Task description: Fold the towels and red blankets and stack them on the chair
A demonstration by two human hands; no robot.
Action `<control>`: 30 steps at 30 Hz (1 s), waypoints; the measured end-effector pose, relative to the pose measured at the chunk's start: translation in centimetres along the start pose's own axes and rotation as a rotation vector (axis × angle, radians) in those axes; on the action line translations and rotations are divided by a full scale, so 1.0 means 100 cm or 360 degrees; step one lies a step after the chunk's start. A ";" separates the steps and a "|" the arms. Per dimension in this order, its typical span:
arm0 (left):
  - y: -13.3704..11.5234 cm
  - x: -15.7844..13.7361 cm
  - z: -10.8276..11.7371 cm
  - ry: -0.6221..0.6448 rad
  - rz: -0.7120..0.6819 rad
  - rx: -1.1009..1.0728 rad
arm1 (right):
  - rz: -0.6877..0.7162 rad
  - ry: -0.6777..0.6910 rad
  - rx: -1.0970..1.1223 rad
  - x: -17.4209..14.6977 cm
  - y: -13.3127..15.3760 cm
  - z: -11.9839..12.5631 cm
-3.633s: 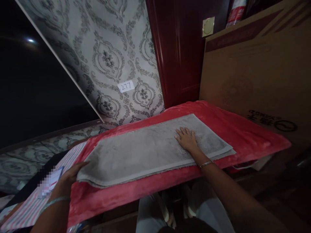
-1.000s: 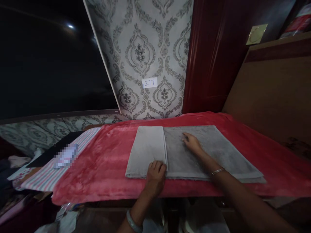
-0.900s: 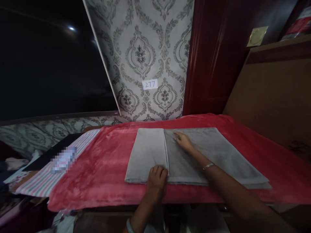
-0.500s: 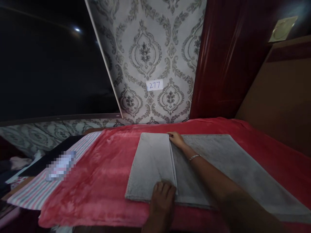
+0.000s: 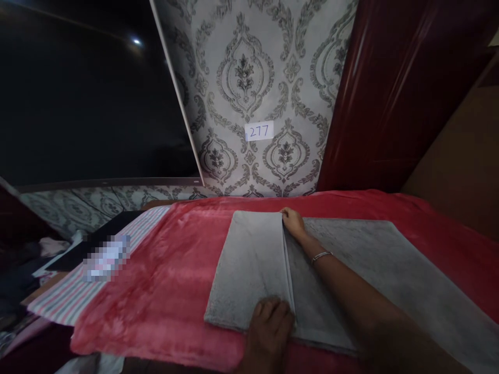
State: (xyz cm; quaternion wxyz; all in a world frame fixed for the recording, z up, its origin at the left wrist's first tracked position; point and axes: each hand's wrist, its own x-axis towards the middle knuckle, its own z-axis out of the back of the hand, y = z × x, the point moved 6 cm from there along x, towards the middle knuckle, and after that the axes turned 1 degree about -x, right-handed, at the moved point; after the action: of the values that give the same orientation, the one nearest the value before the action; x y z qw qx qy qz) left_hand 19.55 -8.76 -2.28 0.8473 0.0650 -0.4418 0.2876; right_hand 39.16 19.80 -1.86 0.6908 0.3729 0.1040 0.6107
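Left hand (image 5: 271, 324) and right hand (image 5: 294, 224) sit at opposite ends of one loose edge, on a rectangular grey plush cloth (image 5: 390, 283) that lies flat on a red plush blanket (image 5: 163, 291). That edge belongs to the paler grey flap (image 5: 249, 259) turned over at the cloth's left end, and it runs away from the person, toward the patterned wallpaper (image 5: 245, 98). The cloth's long axis lies crosswise, roughly along the wall, with the unturned stretch reaching off to the right. Of the two, the left hand is nearer the body, pressing the flap's near corner with its fingers curled — whether it grips the layers or merely weighs them down, I cannot tell. The right hand appears to pinch the far corner between thumb and fingers, its forearm, with a silver bangle (image 5: 322, 256), slanting across the cloth. Much is covered: that forearm hides part of the cloth's middle, the left hand hides the near corner, and the cloth's right near end is cut off by the frame. Something on the striped cloth (image 5: 62, 296) is blurred into blocks, and whatever supports the blanket is hard to make out.
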 end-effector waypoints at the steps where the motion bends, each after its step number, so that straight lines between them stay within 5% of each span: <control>1: 0.000 0.000 0.000 -0.0010 -0.0005 0.0003 | 0.0006 -0.0010 0.0011 0.001 -0.001 0.001; 7: -0.002 -0.006 -0.013 0.0080 -0.0009 0.0028 | -0.0032 0.0046 0.0071 0.003 -0.008 0.002; 13: 0.004 -0.013 -0.020 -0.0182 0.0024 0.0042 | -0.0045 0.0141 0.0136 0.002 0.002 0.000; 19: 0.000 -0.004 -0.017 0.0067 0.0017 0.0104 | -0.0051 0.0126 -0.0004 -0.009 0.011 0.003; 25: -0.014 0.015 0.018 0.0198 0.0044 -0.0150 | 0.0018 0.0108 -0.0207 -0.024 0.034 0.015; 27: -0.005 0.025 0.034 0.0307 0.0105 -0.0205 | 0.0153 0.0111 -0.0248 -0.033 0.054 0.017; 30: 0.029 0.037 0.054 0.0345 0.0328 0.0174 | 0.0444 0.0210 -0.0276 -0.048 0.093 0.010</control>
State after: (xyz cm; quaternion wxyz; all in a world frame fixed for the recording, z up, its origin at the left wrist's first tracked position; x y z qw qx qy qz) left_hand 15.76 -6.76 3.45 0.8513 0.0339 -0.3358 0.4018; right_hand 31.54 14.73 3.29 0.6205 0.2819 0.0432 0.7305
